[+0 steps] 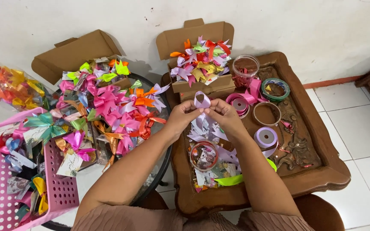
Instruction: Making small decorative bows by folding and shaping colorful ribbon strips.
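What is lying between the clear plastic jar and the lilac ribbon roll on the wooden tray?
In the head view, an empty ring-shaped spool lies between the clear jar and the lilac ribbon roll, on the carved wooden tray.

Lilac ribbon (pixel 202 101) looped upright, pinched above the wooden tray.

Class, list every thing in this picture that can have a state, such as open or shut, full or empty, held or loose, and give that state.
Lilac ribbon loop: held by both hands.
Left hand: grip pinching the loop.
Right hand: grip pinching the loop.
Brown cardboard box on the tray: open, heaped with bows.
Brown cardboard box at left: open.
Clear plastic jar: lidless.
Pink plastic basket: holding bows.
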